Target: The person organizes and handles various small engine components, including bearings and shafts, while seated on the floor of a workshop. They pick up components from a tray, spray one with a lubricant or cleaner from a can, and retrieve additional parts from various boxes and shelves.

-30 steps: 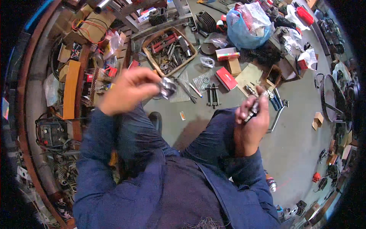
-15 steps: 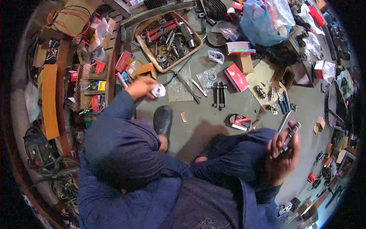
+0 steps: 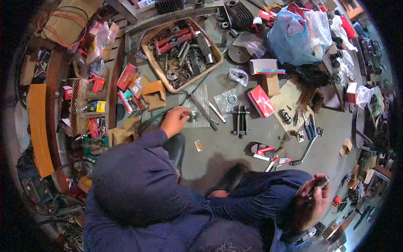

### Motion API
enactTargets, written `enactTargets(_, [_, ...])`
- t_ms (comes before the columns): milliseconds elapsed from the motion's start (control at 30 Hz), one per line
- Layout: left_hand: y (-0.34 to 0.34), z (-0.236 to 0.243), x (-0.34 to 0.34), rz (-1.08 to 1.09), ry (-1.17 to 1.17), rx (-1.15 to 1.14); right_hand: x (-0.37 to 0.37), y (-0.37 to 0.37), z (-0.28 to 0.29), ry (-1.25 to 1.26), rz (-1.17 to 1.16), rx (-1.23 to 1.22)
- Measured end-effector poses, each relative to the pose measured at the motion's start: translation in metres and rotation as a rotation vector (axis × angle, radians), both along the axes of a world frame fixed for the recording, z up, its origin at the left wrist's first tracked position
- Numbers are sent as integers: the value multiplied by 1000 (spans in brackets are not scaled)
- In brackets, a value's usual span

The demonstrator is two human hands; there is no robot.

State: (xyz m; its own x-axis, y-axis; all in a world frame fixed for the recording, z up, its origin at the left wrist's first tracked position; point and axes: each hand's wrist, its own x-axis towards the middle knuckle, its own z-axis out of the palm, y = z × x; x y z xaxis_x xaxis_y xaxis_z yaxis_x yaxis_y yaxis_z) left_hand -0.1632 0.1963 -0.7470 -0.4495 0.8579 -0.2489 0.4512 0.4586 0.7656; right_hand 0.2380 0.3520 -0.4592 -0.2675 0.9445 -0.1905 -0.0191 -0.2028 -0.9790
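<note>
My left hand (image 3: pixel 175 121) reaches over the sheet of bubble wrap (image 3: pixel 202 93) on the floor, its fingers curled together at a small round metal part (image 3: pixel 193 117). That part lies low at the fingertips, partly covered by them. Above my right knee, my right hand (image 3: pixel 311 204) is closed around a short metal shaft (image 3: pixel 322 181), of which only the end sticks out. Beside the left hand, a long dark metal tool (image 3: pixel 201 108) and a white pen-like marker (image 3: pixel 215 111) lie across the wrap. A two-legged metal puller (image 3: pixel 240 122) rests to the right.
A tray (image 3: pixel 153 70) full of greasy metal parts stands at the far side. Red boxes (image 3: pixel 261 102), pliers (image 3: pixel 310 126) and a long-handled wrench (image 3: pixel 308 148) lie to the right. Open cardboard boxes (image 3: pixel 154 94) sit left of the wrap. A blue plastic bag (image 3: pixel 289 38) is farther back.
My left hand has moved forward and right, bringing the round metal part down to the bubble wrap. My right hand has dropped nearer my body, its shaft turned. The view has shifted slightly.
</note>
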Motion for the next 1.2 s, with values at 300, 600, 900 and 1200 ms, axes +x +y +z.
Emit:
enactTargets(300, [-48,9,-7,-37,166,230,-20,-2,0,-224,94,-51])
enactTargets(600, [-78,17,-15,209,325,304,-17,1,-13,-230,247,-42])
enactTargets(900, [-103,10,-135,977,744,264,-15,-4,-18,-215,202,78])
enactTargets(1200, [-156,-39,-164,989,112,506,-3,-11,-30,-131,142,174])
